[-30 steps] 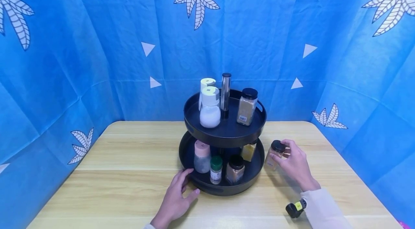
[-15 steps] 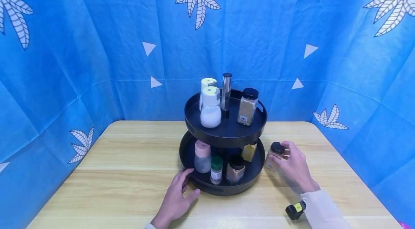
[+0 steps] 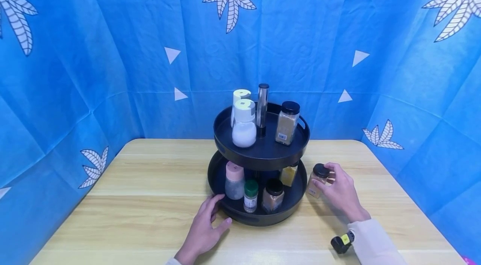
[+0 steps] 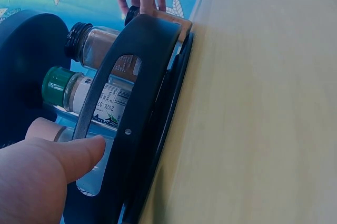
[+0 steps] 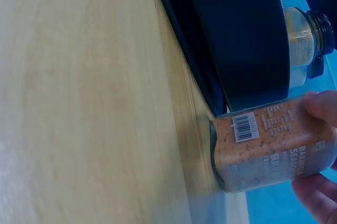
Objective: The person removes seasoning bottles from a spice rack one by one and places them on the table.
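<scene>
My right hand [image 3: 342,192] pinches a square, black-lidded seasoning jar [image 3: 315,181] just right of a two-tier black turntable rack [image 3: 259,220]. Orange-brown seasoning and a barcode label show on the jar in the right wrist view. Its base is at or close to the tabletop; I cannot tell if it touches. My left hand [image 3: 204,229] is at the lower tray's left front, fingertips at the rim and thumb straight. That thumb lies in front of the tray's handle slot in the left wrist view. Its other fingers are mostly hidden.
On the lower tier stand a pink-capped bottle [image 3: 234,181], a green-capped jar [image 3: 250,196], a black-lidded jar [image 3: 273,196] and a yellow spice jar [image 3: 288,175]. White-capped bottles [image 3: 244,127] and a tall spice jar [image 3: 287,124] occupy the upper tier. Blue curtain [image 3: 300,27] surrounds the wooden table [image 3: 150,181].
</scene>
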The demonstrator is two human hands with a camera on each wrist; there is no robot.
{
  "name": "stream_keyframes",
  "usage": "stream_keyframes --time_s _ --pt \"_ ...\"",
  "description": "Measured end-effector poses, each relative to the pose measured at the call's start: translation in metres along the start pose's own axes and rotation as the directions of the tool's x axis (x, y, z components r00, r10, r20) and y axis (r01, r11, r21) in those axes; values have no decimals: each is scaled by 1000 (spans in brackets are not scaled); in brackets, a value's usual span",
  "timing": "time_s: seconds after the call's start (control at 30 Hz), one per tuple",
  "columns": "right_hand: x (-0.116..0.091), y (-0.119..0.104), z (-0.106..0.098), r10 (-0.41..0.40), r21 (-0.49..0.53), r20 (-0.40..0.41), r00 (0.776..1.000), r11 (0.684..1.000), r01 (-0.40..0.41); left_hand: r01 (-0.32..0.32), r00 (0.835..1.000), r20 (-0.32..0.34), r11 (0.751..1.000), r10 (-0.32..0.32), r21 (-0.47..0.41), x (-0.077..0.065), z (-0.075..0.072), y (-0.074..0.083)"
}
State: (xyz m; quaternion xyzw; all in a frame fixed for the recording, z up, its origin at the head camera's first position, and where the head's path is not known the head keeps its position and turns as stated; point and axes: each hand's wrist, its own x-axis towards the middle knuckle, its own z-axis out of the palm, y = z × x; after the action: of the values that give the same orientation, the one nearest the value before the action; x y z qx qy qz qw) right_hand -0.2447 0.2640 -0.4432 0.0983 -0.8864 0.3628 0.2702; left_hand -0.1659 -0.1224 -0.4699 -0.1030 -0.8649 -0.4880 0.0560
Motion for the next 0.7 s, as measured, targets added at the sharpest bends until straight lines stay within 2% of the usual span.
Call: stream_keyframes --time_s 0.47,0.7 --pt "0 -1 -3 26 -12 36 999 1000 -25 -9 1000 -1 1000 9 8 -1 0 0" --pt "2 -2 -4 63 -25 52 997 998 -61 -11 1000 -3 1000 11 5 -1 -1 1"
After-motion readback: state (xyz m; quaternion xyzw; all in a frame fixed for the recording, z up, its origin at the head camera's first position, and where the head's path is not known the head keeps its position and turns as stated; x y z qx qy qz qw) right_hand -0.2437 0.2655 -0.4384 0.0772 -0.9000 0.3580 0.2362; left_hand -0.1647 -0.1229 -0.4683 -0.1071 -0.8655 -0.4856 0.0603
